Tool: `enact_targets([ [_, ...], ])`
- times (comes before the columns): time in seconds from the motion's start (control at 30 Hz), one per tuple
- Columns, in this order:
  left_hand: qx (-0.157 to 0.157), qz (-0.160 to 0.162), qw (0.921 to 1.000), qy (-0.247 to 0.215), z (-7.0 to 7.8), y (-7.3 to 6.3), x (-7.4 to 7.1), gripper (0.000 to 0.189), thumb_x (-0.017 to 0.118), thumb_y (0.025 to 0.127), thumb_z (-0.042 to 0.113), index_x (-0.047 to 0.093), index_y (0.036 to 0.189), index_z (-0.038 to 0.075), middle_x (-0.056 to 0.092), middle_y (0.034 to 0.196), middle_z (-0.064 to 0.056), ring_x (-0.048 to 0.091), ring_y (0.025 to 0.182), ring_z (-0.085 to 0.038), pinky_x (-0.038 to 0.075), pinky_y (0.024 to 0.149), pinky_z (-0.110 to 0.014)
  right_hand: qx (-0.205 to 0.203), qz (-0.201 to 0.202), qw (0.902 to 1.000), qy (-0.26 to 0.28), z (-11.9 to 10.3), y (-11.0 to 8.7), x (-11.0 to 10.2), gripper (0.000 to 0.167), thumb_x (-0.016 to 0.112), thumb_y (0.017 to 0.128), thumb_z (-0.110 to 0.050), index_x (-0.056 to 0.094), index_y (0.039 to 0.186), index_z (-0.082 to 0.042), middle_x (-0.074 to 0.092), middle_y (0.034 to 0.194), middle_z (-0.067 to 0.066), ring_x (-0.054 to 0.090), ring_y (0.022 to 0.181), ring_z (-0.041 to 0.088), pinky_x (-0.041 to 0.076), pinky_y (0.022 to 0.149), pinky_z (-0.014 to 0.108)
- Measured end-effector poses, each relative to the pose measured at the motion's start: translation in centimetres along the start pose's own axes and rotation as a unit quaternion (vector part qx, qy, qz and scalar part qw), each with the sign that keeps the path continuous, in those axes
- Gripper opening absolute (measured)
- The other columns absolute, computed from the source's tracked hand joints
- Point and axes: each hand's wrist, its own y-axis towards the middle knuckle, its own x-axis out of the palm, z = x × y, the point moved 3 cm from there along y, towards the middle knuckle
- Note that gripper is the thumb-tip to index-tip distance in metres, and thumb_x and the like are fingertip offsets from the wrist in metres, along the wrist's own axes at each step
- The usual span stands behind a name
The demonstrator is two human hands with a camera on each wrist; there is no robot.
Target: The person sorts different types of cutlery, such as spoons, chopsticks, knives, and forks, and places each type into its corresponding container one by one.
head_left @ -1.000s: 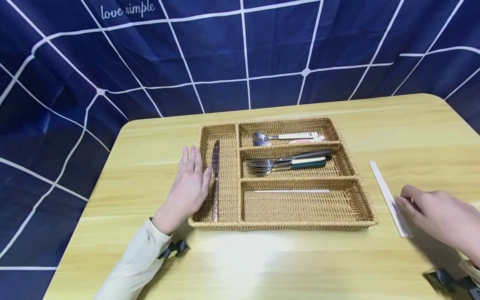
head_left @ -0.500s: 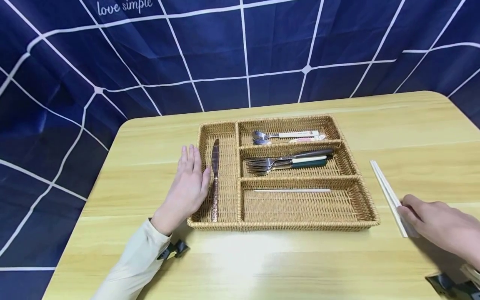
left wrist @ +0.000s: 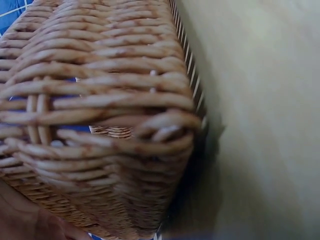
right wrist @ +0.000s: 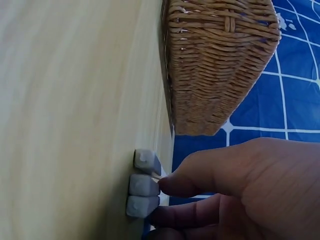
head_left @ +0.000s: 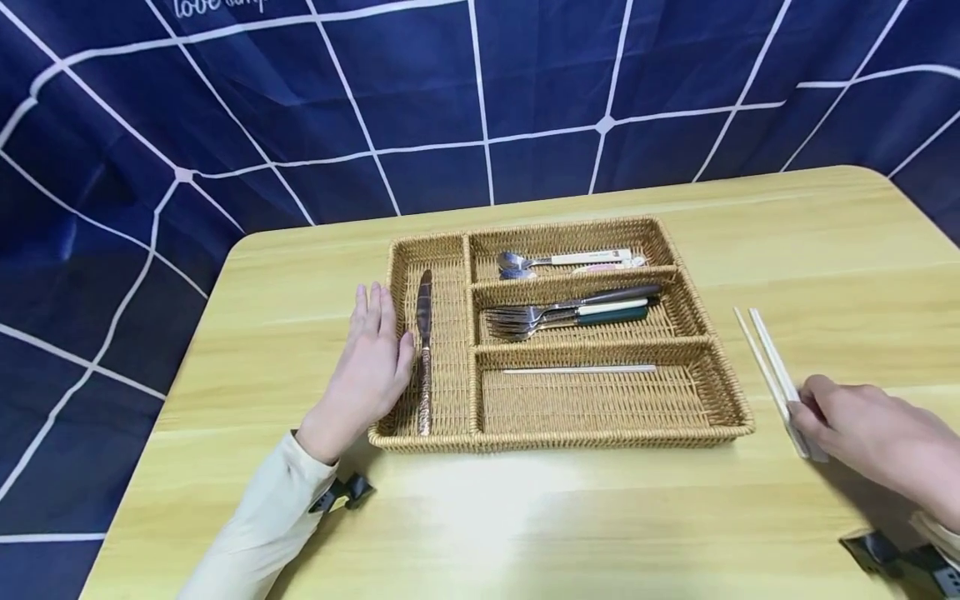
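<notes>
A woven cutlery tray (head_left: 477, 392) sits mid-table, divided into compartments. My left hand (head_left: 360, 367) lies along its left wall, fingers straight and thumb at the rim. A knife (head_left: 425, 350) lies in the left compartment, beside that hand. To the right of the tray, my right hand (head_left: 870, 429) pinches white chopsticks (head_left: 772, 350) between thumb and fingers. Three chopstick ends (right wrist: 144, 185) show close over the tabletop in the right wrist view. One chopstick (head_left: 759, 354) angles apart from the others at its far end. The left wrist view is mostly filled by the tray's weave (left wrist: 115, 165).
Spoons (head_left: 562, 260) lie in the tray's back compartment and several forks (head_left: 570, 312) in the middle one. A thin white chopstick (head_left: 577, 369) rests in the front compartment. Behind the wooden table (head_left: 487, 517) hangs a blue curtain (head_left: 420, 92) with white lines.
One chopstick has spread away to the left from the others by my right hand. The left hand keeps its place at the tray. The head view has shifted slightly.
</notes>
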Motion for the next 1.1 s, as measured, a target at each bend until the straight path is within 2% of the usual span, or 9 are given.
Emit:
enact_targets([
  [0.23, -0.007, 0.013, 0.9999, -0.003, -0.4, -0.2, -0.4, 0.066, 0.039, 0.102, 0.023, 0.009, 0.147, -0.016, 0.004, 0.154, -0.034, -0.004, 0.144, -0.044, 0.007, 0.118, -0.052, -0.003, 0.026, 0.9994, 0.024, -0.9, 0.2, -0.6, 0.029, 0.048, 0.098, -0.024, 0.051, 0.099, 0.005, 0.048, 0.067, -0.001, 0.044, 0.059, 0.018, 0.034, 0.047, 0.032],
  [0.57, -0.007, 0.003, 1.0, -0.005, -0.3, -0.2, -0.2, 0.069, 0.039, 0.102, 0.026, 0.008, 0.147, -0.016, 0.004, 0.154, -0.034, -0.004, 0.144, -0.044, 0.006, 0.118, -0.052, -0.016, 0.001, 0.9991, 0.04, -0.6, -0.1, -0.1, 0.035, 0.039, 0.105, -0.029, 0.047, 0.096, 0.004, 0.045, 0.064, 0.0, 0.041, 0.055, 0.016, 0.03, 0.047, 0.029],
  [0.67, -0.004, 0.004, 1.0, -0.006, -0.2, -0.1, 0.0, 0.069, 0.039, 0.102, 0.027, 0.008, 0.147, -0.016, 0.005, 0.154, -0.034, -0.004, 0.144, -0.045, 0.007, 0.118, -0.052, -0.023, 0.015, 0.9992, 0.03, -0.7, -0.3, -0.2, 0.031, 0.035, 0.106, -0.027, 0.046, 0.09, -0.002, 0.042, 0.063, 0.0, 0.038, 0.054, 0.016, 0.028, 0.046, 0.029],
  [0.77, -0.002, 0.007, 1.0, -0.006, -0.2, 0.0, 0.1, 0.069, 0.039, 0.102, 0.027, 0.009, 0.147, -0.016, 0.005, 0.154, -0.034, -0.003, 0.144, -0.045, 0.007, 0.118, -0.052, -0.022, 0.071, 0.9972, 0.011, -1.2, -0.6, -0.8, 0.026, 0.036, 0.105, -0.024, 0.045, 0.085, -0.009, 0.04, 0.062, 0.0, 0.041, 0.054, 0.018, 0.027, 0.043, 0.031],
  [0.87, -0.004, 0.002, 1.0, -0.003, -0.1, 0.0, 0.1, 0.069, 0.038, 0.103, 0.028, 0.009, 0.147, -0.016, 0.005, 0.154, -0.034, -0.004, 0.144, -0.045, 0.007, 0.118, -0.052, -0.031, 0.155, 0.9874, -0.004, -1.9, -0.9, -1.6, 0.023, 0.042, 0.103, -0.023, 0.047, 0.083, -0.011, 0.04, 0.061, -0.002, 0.042, 0.054, 0.019, 0.027, 0.04, 0.033],
  [1.0, -0.004, -0.008, 0.9999, -0.007, -0.2, 0.0, 0.1, 0.066, 0.032, 0.105, 0.028, 0.006, 0.147, -0.015, 0.002, 0.154, -0.033, -0.007, 0.144, -0.044, 0.004, 0.118, -0.052, -0.078, 0.245, 0.9662, -0.014, -2.9, -1.4, -2.2, 0.017, 0.05, 0.099, -0.019, 0.049, 0.082, -0.015, 0.04, 0.062, -0.004, 0.041, 0.052, 0.016, 0.027, 0.039, 0.034],
  [1.1, -0.001, -0.01, 0.9999, -0.013, -0.2, 0.0, 0.1, 0.063, 0.027, 0.106, 0.028, 0.004, 0.147, -0.014, 0.001, 0.154, -0.033, -0.009, 0.144, -0.043, 0.002, 0.118, -0.052, -0.151, 0.294, 0.943, -0.037, -3.7, -1.4, -2.7, 0.019, 0.053, 0.094, -0.014, 0.046, 0.077, -0.017, 0.036, 0.062, -0.006, 0.038, 0.054, 0.014, 0.028, 0.044, 0.034],
])
